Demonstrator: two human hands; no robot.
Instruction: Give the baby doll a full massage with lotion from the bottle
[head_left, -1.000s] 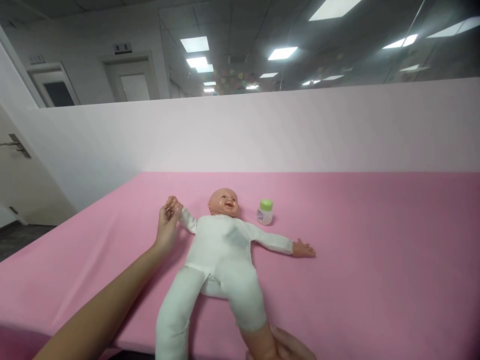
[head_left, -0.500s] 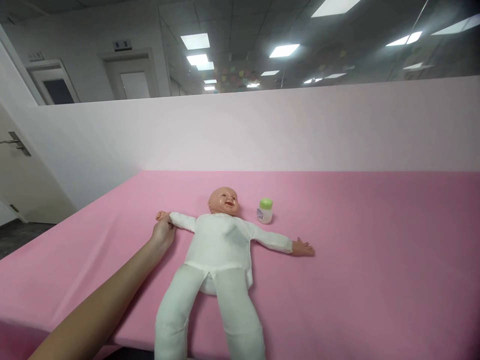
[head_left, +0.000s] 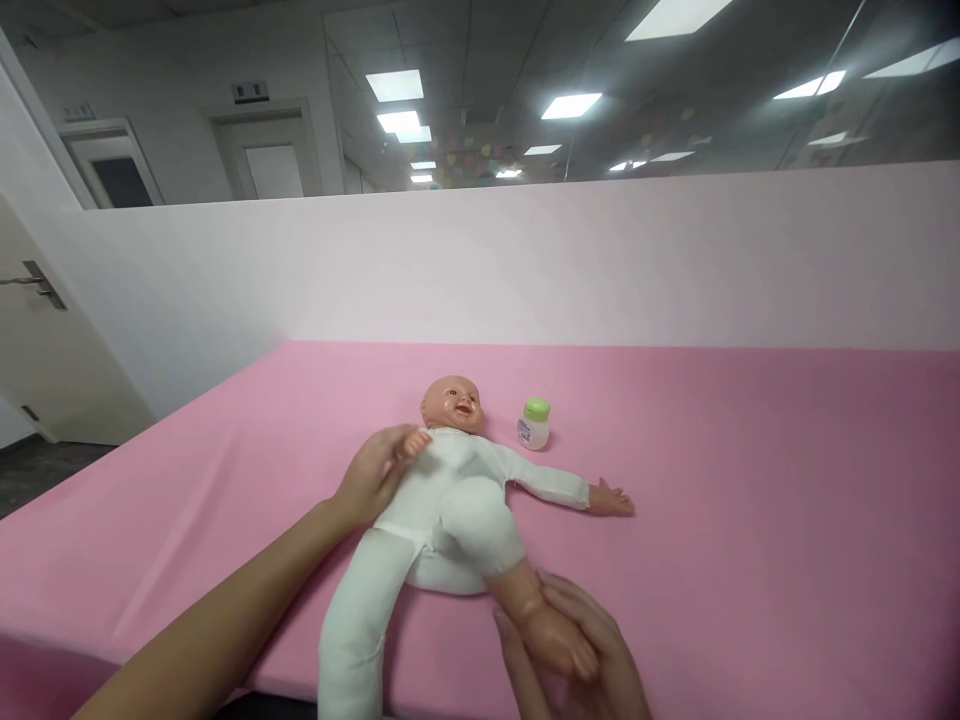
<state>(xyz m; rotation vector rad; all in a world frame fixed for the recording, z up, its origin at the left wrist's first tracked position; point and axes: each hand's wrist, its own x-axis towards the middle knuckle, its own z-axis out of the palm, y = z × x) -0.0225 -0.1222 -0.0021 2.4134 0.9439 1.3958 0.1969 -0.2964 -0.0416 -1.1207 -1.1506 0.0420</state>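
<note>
A baby doll [head_left: 420, 505] in a white cloth suit lies on its back on the pink surface, head toward the wall. My left hand [head_left: 371, 475] is closed around the doll's arm at its chest, with the small plastic hand [head_left: 415, 443] showing past my fingers. Lower right, my right hand [head_left: 592, 640] grips the doll's bare foot [head_left: 551, 635], thumb on one side and fingers on the other. That leg is bent at the knee; the other leg [head_left: 356, 620] stretches toward me. A small jar [head_left: 535, 425] with a green lid stands beside the doll's head.
The pink-covered table [head_left: 750, 500] reaches back to a low white wall [head_left: 600, 265] with glass above it. A door with a handle [head_left: 45, 285] is at the far left. The doll's other arm [head_left: 555, 485] extends right across the table.
My left hand has brought the doll's arm from out at the side in to its chest. My right hand has come into view holding the foot, and that leg is now raised and bent.
</note>
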